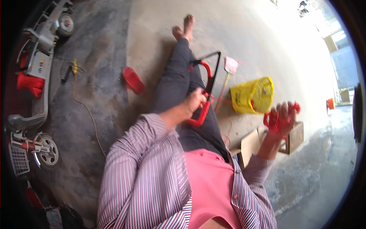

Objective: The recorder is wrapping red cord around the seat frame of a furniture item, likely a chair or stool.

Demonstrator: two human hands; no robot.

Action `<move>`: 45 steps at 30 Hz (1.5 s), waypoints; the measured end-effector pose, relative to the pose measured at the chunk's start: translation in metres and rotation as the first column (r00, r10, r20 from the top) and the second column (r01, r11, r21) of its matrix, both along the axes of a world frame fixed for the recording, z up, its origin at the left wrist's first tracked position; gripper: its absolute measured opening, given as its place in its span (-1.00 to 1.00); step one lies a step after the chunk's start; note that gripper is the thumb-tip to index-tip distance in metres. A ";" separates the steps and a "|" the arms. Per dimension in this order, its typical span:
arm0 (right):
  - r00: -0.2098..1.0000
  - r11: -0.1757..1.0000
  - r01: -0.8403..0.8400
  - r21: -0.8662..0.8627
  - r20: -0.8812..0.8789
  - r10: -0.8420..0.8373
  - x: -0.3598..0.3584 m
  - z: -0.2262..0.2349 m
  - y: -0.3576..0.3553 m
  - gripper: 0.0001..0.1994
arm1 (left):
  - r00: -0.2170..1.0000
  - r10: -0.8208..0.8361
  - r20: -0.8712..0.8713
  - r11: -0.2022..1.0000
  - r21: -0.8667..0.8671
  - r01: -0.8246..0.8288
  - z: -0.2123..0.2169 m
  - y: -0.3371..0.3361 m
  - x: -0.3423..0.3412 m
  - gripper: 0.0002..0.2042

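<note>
On my outstretched legs rests a looped black frame (211, 83), partly wrapped in red cord; the tight red coils (204, 113) cover its near curve. My left hand (195, 100) is closed, its fingers pinching the frame where the wrapping sits. Out to the right, my right hand (284, 116) is raised and closed round a bunch of red cord (271, 119), slightly smeared by motion. A thin red strand runs from the frame toward the right, passing in front of the yellow bucket.
Right of my legs stand a yellow bucket (244, 95), a pink fly swatter (231, 65) and an open cardboard box (249, 147). At left lie a red slipper (133, 80) and a power cable (89, 110). A scooter (40, 63) stands along the left edge.
</note>
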State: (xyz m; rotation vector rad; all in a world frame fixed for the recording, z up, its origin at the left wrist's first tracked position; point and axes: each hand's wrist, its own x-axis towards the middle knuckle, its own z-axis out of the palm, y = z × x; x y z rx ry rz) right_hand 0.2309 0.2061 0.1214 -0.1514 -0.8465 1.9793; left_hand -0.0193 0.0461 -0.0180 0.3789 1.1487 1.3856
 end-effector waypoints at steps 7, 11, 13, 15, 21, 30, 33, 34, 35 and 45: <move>0.611 0.989 -0.149 0.015 0.788 0.080 -0.071 -0.059 -0.061 -0.78 | 0.997 -0.033 -0.065 0.999 -0.026 0.031 -0.004 0.003 -0.002 -0.65; 0.518 0.945 -0.326 -0.026 0.831 0.202 -0.092 -0.071 -0.084 -0.93 | 0.998 -0.056 -0.021 0.998 -0.030 0.055 0.007 0.003 0.003 -0.65; 0.593 0.958 -0.286 0.011 0.788 0.168 -0.096 -0.061 -0.086 -0.94 | 0.998 -0.029 0.057 0.999 -0.028 0.030 0.003 -0.001 0.002 -0.65; 0.598 0.950 -0.309 0.038 0.785 0.163 -0.096 -0.049 -0.089 -0.88 | 0.992 -0.005 0.123 0.998 -0.062 0.012 -0.004 0.001 -0.001 -0.66; 0.591 0.887 -0.405 0.223 0.803 0.068 -0.075 -0.033 -0.084 -0.79 | 0.953 0.007 -0.304 0.991 -0.123 -0.046 -0.009 0.006 0.011 -0.61; 0.817 0.843 0.523 0.124 0.209 -0.538 0.024 0.089 -0.008 -0.86 | 0.220 0.247 -0.944 0.932 0.293 0.212 0.068 -0.013 0.037 -0.68; 0.933 0.876 0.356 0.324 -0.066 -0.355 0.058 0.085 0.013 -0.86 | 0.416 0.329 -0.848 0.923 0.382 0.051 0.057 -0.006 0.029 -0.83; 0.975 0.908 0.221 0.355 -0.080 -0.207 0.063 0.070 0.020 -0.87 | 0.498 0.434 -0.751 0.881 0.469 -0.060 0.050 -0.002 0.023 -0.87; 0.912 0.897 0.320 0.305 0.158 -0.379 0.045 0.052 0.003 -0.91 | 0.604 0.364 -0.709 0.927 0.338 -0.161 0.043 -0.002 0.015 -0.89; 0.312 0.483 -0.725 0.491 0.859 -0.405 -0.109 -0.089 -0.087 -0.68 | 0.751 -0.165 -0.639 0.956 -0.290 -0.037 0.026 -0.032 -0.011 -0.81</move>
